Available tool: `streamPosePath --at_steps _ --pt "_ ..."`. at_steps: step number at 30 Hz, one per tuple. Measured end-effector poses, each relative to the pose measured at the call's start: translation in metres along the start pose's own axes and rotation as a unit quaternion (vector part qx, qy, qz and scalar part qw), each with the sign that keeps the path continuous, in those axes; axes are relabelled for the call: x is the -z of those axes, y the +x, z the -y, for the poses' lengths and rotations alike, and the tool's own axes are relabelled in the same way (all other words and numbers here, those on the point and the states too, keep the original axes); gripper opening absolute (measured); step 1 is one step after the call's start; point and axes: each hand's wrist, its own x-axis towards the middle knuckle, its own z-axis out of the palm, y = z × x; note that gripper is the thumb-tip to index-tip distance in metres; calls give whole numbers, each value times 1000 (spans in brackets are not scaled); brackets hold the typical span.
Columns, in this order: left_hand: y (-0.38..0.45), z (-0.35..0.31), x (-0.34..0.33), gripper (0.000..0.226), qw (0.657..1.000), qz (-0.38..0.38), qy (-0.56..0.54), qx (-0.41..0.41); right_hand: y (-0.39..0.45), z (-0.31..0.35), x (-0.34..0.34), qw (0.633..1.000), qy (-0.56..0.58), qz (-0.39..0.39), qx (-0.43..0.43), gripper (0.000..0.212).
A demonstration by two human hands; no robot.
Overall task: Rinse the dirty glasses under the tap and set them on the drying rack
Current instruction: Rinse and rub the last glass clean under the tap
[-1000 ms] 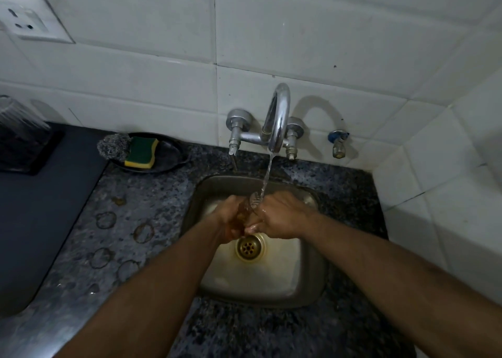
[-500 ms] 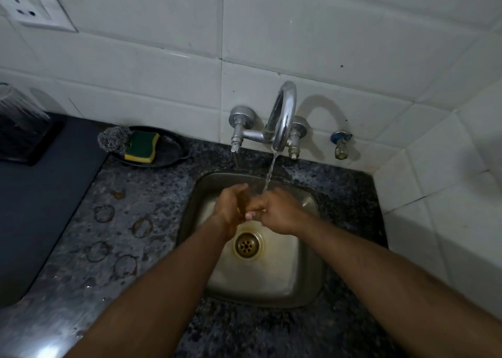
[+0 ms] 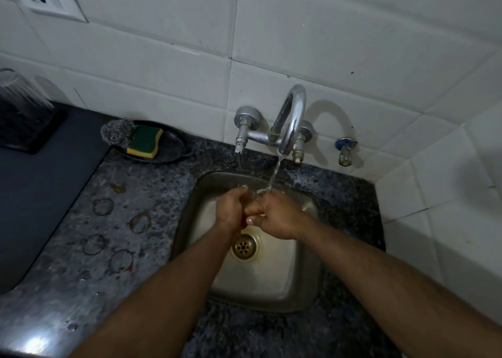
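Here, glass (image 3: 251, 197): over the sink (image 3: 304, 289), under the tap (image 3: 289, 118) stream.
Left hand (image 3: 231, 211): fingers curled round it.
Right hand (image 3: 277, 217): fingers curled against it.
Room: basin walls close on every side.

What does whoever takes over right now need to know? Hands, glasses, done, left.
Left hand: curled round a small clear glass over the sink.
Right hand: also on the glass, fingers curled against it from the other side.
Tap is running; the stream lands on the glass rim between the hands.
One ribbed glass stands upside down on the black rack at far left. Whether more dirty glasses wait out of view cannot be told.
Done: that one racked.
Left: finish this rinse, set the glass on the rack, shut the tap.
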Motion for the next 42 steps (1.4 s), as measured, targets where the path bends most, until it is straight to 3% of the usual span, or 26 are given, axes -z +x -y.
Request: streamPosePath --at_steps 2,4,5,7,9,10,12,14,16,18,21,23,25,27,29,32,35,39,42 --pt "-6 -6 6 38 979 96 131 125 -5 2 6 983 -179 37 25 23" --pt "-5 -12 9 49 946 182 204 175 -5 -5 8 966 -252 39 33 22" --pt "-4 -13 7 48 957 170 174 159 -3 -8 6 971 -234 31 27 19" --pt "-3 -10 -2 33 992 84 76 46 2 -13 3 995 -94 11 -6 9" --pt "-6 -4 -8 16 997 -2 4 -71 4 -10 2 1000 -6 -4 -9 8" --pt "-8 -2 -10 13 996 -25 -4 -84 3 -8 3 1000 -22 3 -7 7" --pt "-6 0 -4 19 998 -4 57 1 0 -3 6 987 -152 39 17 17" --pt "-7 -6 4 30 970 96 183 127 -8 1 7 958 -279 50 34 30" --pt "-6 -12 2 35 953 134 220 160 -8 -4 6 950 -307 40 48 30" --pt "-6 -18 -6 36 976 91 160 114 -1 -11 2 973 -231 17 -2 13" --pt "-3 -12 -14 29 997 -11 79 20 6 -14 -6 996 -82 -14 -9 13" --pt "-5 -8 -11 23 995 -13 72 63 6 -13 -4 993 -119 7 0 15" --pt "-10 -5 -7 29 988 32 70 133 3 -22 -5 992 -123 12 10 27" --pt "-12 -3 -6 35 984 66 60 153 -2 -33 -7 999 33 -40 -6 34" --pt "-9 -1 -4 41 982 101 33 158 -9 -37 -15 965 199 -162 -54 36" --pt "-12 4 -4 57 979 125 17 163 -16 -21 -40 874 365 -305 -101 61" --pt "-14 6 -4 44 983 129 -23 125 -9 -7 -69 824 465 -297 -132 78" --pt "-17 -2 -1 48 990 112 66 58 4 -5 -77 770 544 -302 -143 73" --pt "-16 -8 5 55 987 106 121 16 13 -8 -72 756 586 -251 -147 70"
